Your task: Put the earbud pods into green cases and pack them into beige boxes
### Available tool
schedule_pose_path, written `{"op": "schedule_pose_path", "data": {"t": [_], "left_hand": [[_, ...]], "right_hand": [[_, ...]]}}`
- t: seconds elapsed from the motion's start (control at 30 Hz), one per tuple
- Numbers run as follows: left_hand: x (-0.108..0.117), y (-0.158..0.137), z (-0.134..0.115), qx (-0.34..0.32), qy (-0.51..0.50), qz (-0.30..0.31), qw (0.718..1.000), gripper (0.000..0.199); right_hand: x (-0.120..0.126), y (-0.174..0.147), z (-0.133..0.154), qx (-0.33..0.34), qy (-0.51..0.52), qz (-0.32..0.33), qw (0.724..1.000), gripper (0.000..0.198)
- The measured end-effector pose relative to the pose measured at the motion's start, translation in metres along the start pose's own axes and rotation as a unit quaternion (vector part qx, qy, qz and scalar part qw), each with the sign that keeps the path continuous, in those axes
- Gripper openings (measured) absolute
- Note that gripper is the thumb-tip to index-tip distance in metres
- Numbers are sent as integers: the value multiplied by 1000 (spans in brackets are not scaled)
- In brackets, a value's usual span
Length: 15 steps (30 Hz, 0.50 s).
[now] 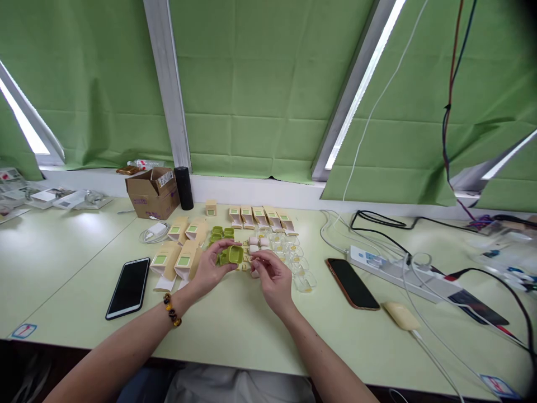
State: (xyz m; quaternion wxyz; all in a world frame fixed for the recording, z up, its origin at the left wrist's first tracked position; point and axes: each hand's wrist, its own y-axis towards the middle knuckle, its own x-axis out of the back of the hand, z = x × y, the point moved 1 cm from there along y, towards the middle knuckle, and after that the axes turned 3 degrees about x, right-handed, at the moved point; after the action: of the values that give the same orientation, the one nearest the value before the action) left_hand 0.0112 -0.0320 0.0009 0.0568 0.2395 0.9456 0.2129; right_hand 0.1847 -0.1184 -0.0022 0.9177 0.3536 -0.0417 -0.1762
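Observation:
My left hand (212, 268), wearing a beaded bracelet (172, 309), grips a small green square-mouthed container (235, 255) between thumb and fingers, tilted toward me. Just to its right, my right hand (273, 277) has its fingers pinched together; whatever is between them is hidden. Several pale pink cylinders (253, 242) stand just beyond the right fingertips, along with small yellowish pieces. More green containers (217, 230) sit behind my left hand. Transparent plastic cups (305, 281) with yellow bits inside are spread to the right of my right hand.
Open cream cartons stand left (166, 258) and at the back (251, 217). Phones lie on the left (128, 286) and right (351, 283). A power strip (398, 275) with tangled cables occupies the right side. A cardboard box (152, 193) and black cylinder (183, 188) stand near the wall.

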Motion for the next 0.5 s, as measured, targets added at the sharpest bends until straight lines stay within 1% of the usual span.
{"op": "schedule_pose_path", "data": {"t": [0.1,0.27,0.33,0.4,0.43,0.5], "left_hand": [[-1,-1,-2,-3,10,8,1000,48],[-1,-2,1,-15,29,19,999,46],[-1,-2,4,-19,37,23,999,46],[0,-3,6,-24,43,29,998,46],[0,-3,7,-27,46,33,998,46],[0,-3,8,-35,54,39,997,47]], "right_hand": [[0,0,-2,-21,3,-4,1000,18],[-1,-2,-8,-75,35,-4,997,13],[-2,-2,-9,-87,45,0,995,13],[-2,-2,-8,-79,34,6,996,12],[-2,-2,-6,-65,16,9,998,11],[-2,-2,-3,-15,-40,19,999,9]]}}
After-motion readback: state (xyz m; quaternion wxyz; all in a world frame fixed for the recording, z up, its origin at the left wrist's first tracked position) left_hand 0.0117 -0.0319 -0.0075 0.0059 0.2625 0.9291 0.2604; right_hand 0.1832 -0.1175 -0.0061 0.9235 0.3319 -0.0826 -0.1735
